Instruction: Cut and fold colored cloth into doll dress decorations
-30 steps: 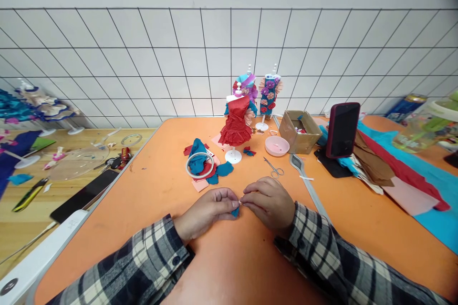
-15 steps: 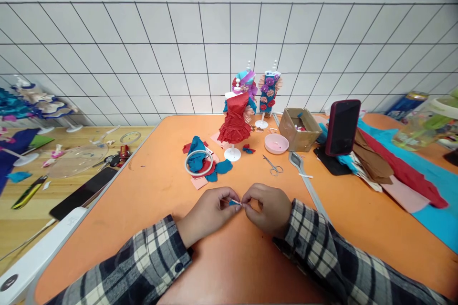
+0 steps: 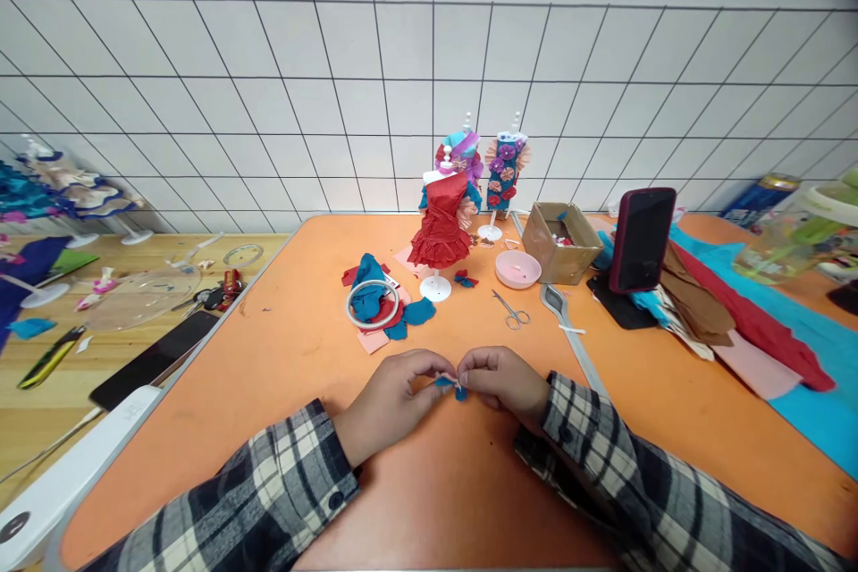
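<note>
Since half a second ago the right hand [image 3: 506, 378] has flattened and rolled its knuckles over, and more of the blue paper scrap [image 3: 459, 393] now shows below the pinch. That scrap is a tiny, crumpled bit of crepe-like paper, matte and wrinkled, held just above the near middle of the orange table [image 3: 281, 357]. The left hand [image 3: 395, 395] and the right hand both have thumb and forefinger closed on it, tips meeting, other fingers curled.

Farther off lies a white ring [image 3: 372, 304] on soft blue and red scraps. Right of it are small metal scissors [image 3: 513, 311] and a long grey ruler [image 3: 569, 326]. Beyond stand a ruffled red paper dress [image 3: 441, 228] on a white stand, a round pink bowl [image 3: 518, 270], and an open cardboard box [image 3: 561, 248].
</note>
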Motion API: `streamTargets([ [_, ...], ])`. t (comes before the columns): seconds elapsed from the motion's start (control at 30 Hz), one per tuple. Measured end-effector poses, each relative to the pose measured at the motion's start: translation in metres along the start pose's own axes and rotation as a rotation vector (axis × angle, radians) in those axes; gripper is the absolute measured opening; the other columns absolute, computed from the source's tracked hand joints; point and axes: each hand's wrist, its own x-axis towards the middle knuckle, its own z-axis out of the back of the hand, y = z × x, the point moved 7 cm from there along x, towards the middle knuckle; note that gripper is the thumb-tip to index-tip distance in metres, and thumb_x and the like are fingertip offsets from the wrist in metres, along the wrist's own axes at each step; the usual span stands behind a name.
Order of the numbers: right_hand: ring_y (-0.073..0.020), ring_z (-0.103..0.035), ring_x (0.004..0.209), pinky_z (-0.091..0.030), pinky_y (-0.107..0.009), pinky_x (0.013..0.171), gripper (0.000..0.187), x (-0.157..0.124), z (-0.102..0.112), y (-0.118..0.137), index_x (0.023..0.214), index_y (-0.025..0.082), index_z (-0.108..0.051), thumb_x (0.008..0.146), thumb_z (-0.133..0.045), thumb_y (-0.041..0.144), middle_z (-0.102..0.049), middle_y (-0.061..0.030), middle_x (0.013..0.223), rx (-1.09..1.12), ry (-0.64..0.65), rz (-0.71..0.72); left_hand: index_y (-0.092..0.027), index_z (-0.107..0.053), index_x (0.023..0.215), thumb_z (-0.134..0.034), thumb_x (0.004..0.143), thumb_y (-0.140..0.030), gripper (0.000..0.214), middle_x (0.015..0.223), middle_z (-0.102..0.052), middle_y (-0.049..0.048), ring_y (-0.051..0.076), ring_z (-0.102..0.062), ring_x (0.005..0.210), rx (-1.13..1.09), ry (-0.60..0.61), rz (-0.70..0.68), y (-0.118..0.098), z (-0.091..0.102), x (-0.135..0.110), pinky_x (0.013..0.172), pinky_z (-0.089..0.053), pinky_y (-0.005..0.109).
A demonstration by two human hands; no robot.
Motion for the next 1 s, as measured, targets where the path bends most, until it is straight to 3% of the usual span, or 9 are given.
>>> streamTargets([
  [0.07, -0.0051, -0.03, 0.039, -0.02, -0.02, 0.039, 0.019, 0.001, 0.004, 0.002, 0.071, 0.017, -0.058, 0.068, -0.061, 0.036, -0.048, 0.0068, 0.051, -0.014, -0.06, 0.059, -0.019, -0.053, 0.122, -0.063, 0.079, -0.023, 0.044, 0.09, -0.066, 0.004, 0.016, -0.063, 0.078, -0.198, -0.037, 0.1, 0.01, -0.002, 0.001, 0.073, -0.048, 0.03],
  [0.13, -0.0059, -0.032, 0.041, -0.022, -0.02, 0.041, 0.019, 0.001, 0.009, 0.005, 0.075, 0.018, -0.059, 0.071, -0.06, 0.037, -0.046, 0.0069, 0.052, -0.081, -0.162, 0.147, -0.018, -0.043, 0.127, -0.07, 0.073, -0.026, 0.06, 0.092, -0.065, 0.0046, 0.017, -0.064, 0.08, -0.364, -0.057, 0.187, 0.019, -0.005, 0.003, 0.073, -0.049, 0.031],
  [0.23, -0.0068, -0.032, 0.044, -0.023, -0.021, 0.043, 0.016, -0.002, 0.013, 0.011, 0.076, 0.018, -0.059, 0.075, -0.058, 0.034, -0.044, 0.0069, 0.052, -0.226, -0.304, 0.242, -0.016, -0.049, 0.107, -0.078, 0.064, -0.027, 0.053, 0.09, -0.065, 0.0048, 0.019, -0.064, 0.084, -0.447, -0.086, 0.27, 0.028, -0.009, 0.005, 0.078, -0.049, 0.032],
  [0.37, -0.0074, -0.036, 0.046, -0.026, -0.021, 0.045, 0.011, -0.009, 0.008, 0.021, 0.076, 0.018, -0.061, 0.075, -0.057, 0.029, -0.047, 0.0051, 0.057, -0.395, -0.381, 0.349, -0.016, -0.053, 0.094, -0.075, 0.068, -0.03, 0.037, 0.078, -0.066, 0.0019, 0.016, -0.065, 0.076, -0.464, -0.131, 0.296, 0.029, -0.006, 0.005, 0.072, -0.048, 0.028],
  [0.47, -0.0069, -0.038, 0.044, -0.029, -0.021, 0.045, 0.013, -0.011, 0.007, 0.022, 0.078, 0.018, -0.061, 0.077, -0.057, 0.03, -0.054, 0.0034, 0.061, -0.363, -0.376, 0.342, -0.016, -0.054, 0.104, -0.074, 0.07, -0.029, 0.042, 0.073, -0.068, 0.0013, 0.017, -0.066, 0.073, -0.451, -0.139, 0.299, 0.025, -0.002, 0.004, 0.068, -0.048, 0.027],
  [0.63, -0.0081, -0.047, 0.05, -0.036, -0.022, 0.047, 0.033, -0.004, 0.007, 0.01, 0.105, 0.02, -0.063, 0.081, -0.056, 0.041, -0.066, -0.0033, 0.088, -0.152, -0.226, 0.275, -0.016, -0.05, 0.117, -0.072, 0.073, -0.029, 0.051, 0.074, -0.071, 0.0027, 0.019, -0.068, 0.075, -0.407, -0.119, 0.291, 0.024, 0.001, 0.003, 0.07, -0.049, 0.029],
  [0.8, -0.008, -0.04, 0.048, -0.03, -0.021, 0.046, 0.02, 0.001, 0.009, 0.002, 0.08, 0.019, -0.068, 0.076, -0.063, 0.038, -0.059, 0.0014, 0.061, -0.27, -0.21, 0.268, -0.016, -0.048, 0.119, -0.071, 0.075, -0.027, 0.051, 0.078, -0.071, 0.004, 0.019, -0.068, 0.077, -0.411, -0.078, 0.247, 0.026, -0.002, 0.005, 0.071, -0.049, 0.029],
  [1.0, -0.009, -0.041, 0.05, -0.032, -0.021, 0.05, 0.011, -0.002, 0.012, 0.014, 0.074, 0.018, -0.065, 0.075, -0.061, 0.029, -0.054, 0.0031, 0.057, -0.5, -0.233, 0.323, -0.017, -0.048, 0.121, -0.065, 0.079, -0.024, 0.047, 0.08, -0.069, 0.0029, 0.018, -0.066, 0.077, -0.282, -0.067, 0.18, 0.018, 0.004, 0.004, 0.075, -0.049, 0.031],
])
